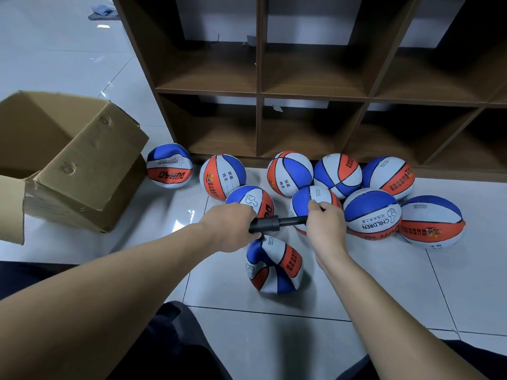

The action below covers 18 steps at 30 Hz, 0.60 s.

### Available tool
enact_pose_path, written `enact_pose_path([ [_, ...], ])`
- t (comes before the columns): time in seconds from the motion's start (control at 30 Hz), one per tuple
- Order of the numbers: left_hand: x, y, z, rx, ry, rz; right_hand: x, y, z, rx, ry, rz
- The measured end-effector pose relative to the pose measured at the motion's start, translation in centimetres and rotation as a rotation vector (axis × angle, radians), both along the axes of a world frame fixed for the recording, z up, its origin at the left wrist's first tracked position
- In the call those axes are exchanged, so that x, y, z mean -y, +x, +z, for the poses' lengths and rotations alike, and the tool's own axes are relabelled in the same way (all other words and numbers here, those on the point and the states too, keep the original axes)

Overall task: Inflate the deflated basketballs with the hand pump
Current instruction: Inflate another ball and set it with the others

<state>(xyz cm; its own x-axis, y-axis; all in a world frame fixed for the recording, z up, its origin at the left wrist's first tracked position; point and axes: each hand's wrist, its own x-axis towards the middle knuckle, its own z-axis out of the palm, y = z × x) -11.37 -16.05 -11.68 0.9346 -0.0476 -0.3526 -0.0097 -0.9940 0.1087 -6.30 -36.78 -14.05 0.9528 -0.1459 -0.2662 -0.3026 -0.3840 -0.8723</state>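
Wooden cubby shelf (312, 91) fills the top of the head view, dark brown, open compartments in two visible rows, standing on pale tiled floor (384, 292). Cardboard box (68, 160) at left, open, flaps splayed, tipped toward the shelf. Person's dark trouser legs (170, 344) along the bottom edge, both bare forearms reaching forward.

Red, white and blue basketballs cluster on the floor against the shelf base. One dented ball (169, 165) sits apart, just beside the box. Others are bunched to the right: one with a name panel (222, 176), another similar (290, 172), one mostly blue and white (338, 174), one at the far back right (388, 176), a "CHILDREN" ball (372, 213) in front of it, and a flattened-looking one (432, 222) at far right. Two more (249, 198) (312, 201) lie partly hidden behind the hands.

Deflated basketball (274, 266) sits nearest the person, sagging and creased, directly under the left hand.

Black hand pump (270, 224) is held roughly horizontal above that ball, between both hands. Left hand (231, 226) grips the thicker barrel end, fingers wrapped round it. Right hand (326, 226) holds the thinner rod end, fingers curled; the handle itself is hidden by the hand. Cannot tell whether the needle is in the ball's valve.
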Motion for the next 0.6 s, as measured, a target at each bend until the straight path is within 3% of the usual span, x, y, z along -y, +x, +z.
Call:
enact_pose_path([
  [0.6, 1.3, 0.0, 0.8, 0.004, -0.074, -0.047, -2.9, -3.0, 0.6, 0.057, -0.050, 0.176],
])
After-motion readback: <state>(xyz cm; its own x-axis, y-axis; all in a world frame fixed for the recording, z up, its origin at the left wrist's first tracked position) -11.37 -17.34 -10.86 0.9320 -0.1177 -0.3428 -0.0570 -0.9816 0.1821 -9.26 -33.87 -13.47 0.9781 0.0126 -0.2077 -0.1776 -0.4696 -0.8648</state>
